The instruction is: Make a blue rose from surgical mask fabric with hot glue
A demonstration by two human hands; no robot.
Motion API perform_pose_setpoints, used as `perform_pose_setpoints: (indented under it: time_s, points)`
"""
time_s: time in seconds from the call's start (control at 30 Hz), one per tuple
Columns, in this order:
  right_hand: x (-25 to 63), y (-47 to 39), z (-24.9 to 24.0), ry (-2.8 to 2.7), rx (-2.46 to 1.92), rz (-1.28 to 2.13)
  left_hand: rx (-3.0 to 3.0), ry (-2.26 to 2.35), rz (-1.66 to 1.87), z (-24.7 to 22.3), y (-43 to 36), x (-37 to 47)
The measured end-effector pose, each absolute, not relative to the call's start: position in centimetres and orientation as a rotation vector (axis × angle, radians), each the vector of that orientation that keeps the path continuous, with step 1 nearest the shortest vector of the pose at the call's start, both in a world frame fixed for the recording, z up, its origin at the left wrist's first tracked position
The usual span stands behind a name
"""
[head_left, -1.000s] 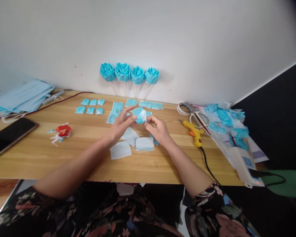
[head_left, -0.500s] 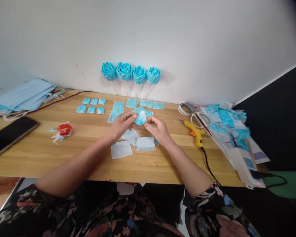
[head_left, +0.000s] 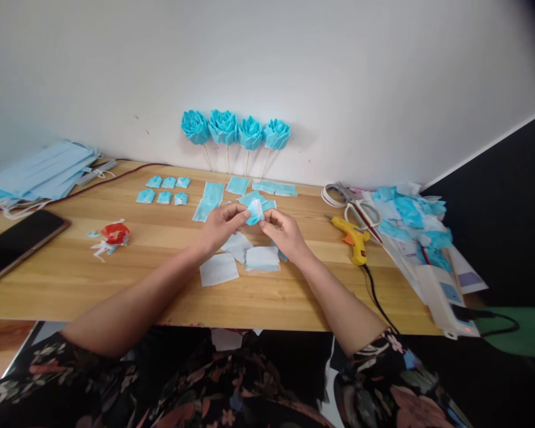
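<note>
left hand (head_left: 223, 229) and right hand (head_left: 286, 233) pinch folded blue piece (head_left: 254, 217) at opposite sides; white flap (head_left: 256, 207) points toward wall (head_left: 339, 95); long axis unclear, partly covered.

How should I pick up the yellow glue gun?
Probably by its handle, with the right hand coming from the near right side. The glue gun lies with its handle toward the person, while the metal tip points away to the left and might be hot.
</note>
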State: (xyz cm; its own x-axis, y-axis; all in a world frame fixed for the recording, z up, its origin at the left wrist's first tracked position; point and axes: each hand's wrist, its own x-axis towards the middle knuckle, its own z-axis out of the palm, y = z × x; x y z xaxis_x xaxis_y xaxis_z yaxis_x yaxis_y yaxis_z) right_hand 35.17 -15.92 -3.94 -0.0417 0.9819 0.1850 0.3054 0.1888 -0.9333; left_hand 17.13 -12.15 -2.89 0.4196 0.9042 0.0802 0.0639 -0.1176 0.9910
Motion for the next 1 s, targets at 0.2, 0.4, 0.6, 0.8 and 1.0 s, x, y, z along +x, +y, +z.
perform_pose_setpoints:
  time_s: [0.2, 0.4, 0.6, 0.8, 1.0]
  points:
    - [35.2, -16.0, -4.0, -1.492, -1.282, 0.944, 1.699, 0.869, 0.889, -3.7, -12.2, 17.4]
    - [35.2, -16.1, -3.9, -1.52, -1.262, 0.955, 1.654, 0.928, 0.887, -3.7, -12.0, 17.4]
    - [35.4, -16.2, -3.5, -1.518, -1.245, 1.002, 1.594, 0.936, 0.866, -3.4, -12.0, 17.2]
    - [35.2, -16.2, -3.8, -1.549, -1.206, 0.988, 1.607, 0.952, 0.821, -3.3, -12.3, 17.4]
    - [35.1, -16.0, -4.1, -1.53, -1.235, 0.925, 1.602, 0.926, 0.803, -3.1, -12.4, 17.4]
